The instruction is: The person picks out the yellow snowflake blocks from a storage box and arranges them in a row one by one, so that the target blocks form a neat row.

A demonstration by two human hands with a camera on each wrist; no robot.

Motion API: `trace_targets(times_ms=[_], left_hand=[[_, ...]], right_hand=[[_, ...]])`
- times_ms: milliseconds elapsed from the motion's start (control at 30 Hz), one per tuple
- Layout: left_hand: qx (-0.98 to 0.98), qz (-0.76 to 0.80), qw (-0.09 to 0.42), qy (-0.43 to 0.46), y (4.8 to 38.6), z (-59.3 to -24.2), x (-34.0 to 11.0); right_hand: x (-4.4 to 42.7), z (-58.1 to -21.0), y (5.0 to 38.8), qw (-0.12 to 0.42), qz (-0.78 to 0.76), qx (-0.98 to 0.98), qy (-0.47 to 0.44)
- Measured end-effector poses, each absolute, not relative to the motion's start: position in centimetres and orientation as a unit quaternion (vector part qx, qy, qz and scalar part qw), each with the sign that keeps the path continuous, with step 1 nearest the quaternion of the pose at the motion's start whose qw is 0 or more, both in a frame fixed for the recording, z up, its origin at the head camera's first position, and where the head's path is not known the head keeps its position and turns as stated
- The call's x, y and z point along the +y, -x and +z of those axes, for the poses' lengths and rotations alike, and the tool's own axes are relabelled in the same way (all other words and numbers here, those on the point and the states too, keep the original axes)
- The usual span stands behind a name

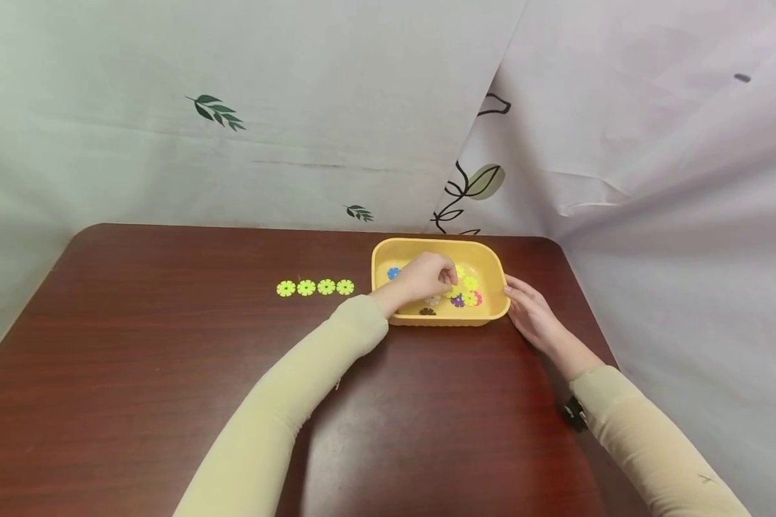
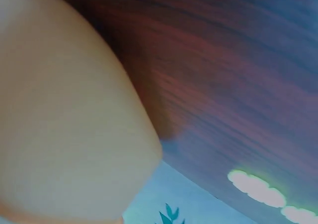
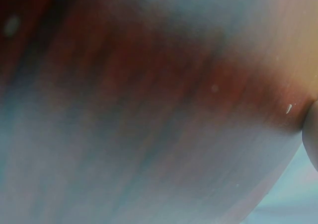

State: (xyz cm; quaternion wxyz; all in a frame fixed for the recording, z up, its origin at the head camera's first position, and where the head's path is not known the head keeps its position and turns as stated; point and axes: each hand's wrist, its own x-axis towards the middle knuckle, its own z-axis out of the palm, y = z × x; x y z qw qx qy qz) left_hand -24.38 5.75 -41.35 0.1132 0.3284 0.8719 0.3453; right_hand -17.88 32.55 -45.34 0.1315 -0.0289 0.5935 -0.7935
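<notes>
Yellow discs (image 1: 470, 282) lie in the tub (image 1: 486, 253) by our left hand (image 1: 425, 275), fingers curled, any hold unclear; our right hand (image 1: 532, 310), fingers nearly straight, touches the tub.

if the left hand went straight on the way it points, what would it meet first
The left hand would likely meet yellow flower pieces in the tray; depth is hard to judge.

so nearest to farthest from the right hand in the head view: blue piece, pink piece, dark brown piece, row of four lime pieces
1. Pink piece, right part of the yellow tray
2. Dark brown piece, tray's near side
3. Blue piece, tray's left end
4. Row of four lime pieces, left of the tray
</notes>
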Motion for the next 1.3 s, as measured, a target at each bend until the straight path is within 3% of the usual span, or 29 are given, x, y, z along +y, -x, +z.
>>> trace_targets(times_ms=[1300], left_hand=[[0.814, 0.536, 0.010, -0.224, 22.7, -40.3, -5.0]], right_hand=[[32.2, -45.5, 18.2, 0.129, -0.795, 0.591, 0.035]])
